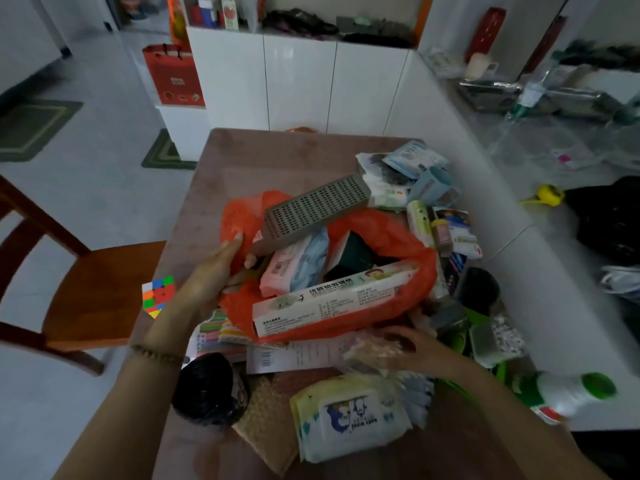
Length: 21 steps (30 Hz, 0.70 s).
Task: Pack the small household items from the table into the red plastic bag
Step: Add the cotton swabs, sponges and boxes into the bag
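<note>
Head: red bag (381, 230) holds box (332, 299), case (311, 209); left hand (211, 275) grips rim; right hand (405, 344) grasp unclear.

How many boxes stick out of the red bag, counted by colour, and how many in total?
In the red bag:
Grey: 1, the perforated box
Dark green: 1, the half-hidden box
White: 1, the long printed box
Total: 3

The wipes pack (349, 420) reads "BABY WIPES"; the long box (332, 301) bears Chinese print.
</note>
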Each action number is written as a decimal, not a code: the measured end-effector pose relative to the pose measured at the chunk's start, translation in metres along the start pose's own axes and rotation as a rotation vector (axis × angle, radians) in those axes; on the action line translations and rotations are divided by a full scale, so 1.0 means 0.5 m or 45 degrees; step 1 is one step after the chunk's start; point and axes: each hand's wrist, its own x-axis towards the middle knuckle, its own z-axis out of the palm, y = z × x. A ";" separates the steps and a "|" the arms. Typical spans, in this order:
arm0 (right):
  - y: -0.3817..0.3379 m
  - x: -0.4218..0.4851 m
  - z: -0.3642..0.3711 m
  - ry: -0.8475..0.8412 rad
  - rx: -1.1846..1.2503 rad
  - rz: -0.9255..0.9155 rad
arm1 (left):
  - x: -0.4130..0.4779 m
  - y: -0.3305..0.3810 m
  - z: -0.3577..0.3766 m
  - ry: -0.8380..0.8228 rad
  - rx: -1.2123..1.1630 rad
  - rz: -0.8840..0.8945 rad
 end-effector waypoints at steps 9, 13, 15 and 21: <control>0.003 -0.027 0.027 0.211 0.184 0.024 | -0.014 0.004 0.003 -0.009 -0.093 -0.007; -0.010 -0.068 0.006 0.262 0.270 -0.002 | -0.012 0.009 0.002 -0.016 -0.100 0.013; -0.038 -0.098 -0.018 0.238 0.301 -0.028 | -0.009 0.009 0.000 -0.017 -0.106 0.037; -0.188 -0.098 -0.091 0.293 0.382 -0.284 | -0.008 0.008 -0.007 -0.006 -0.105 0.062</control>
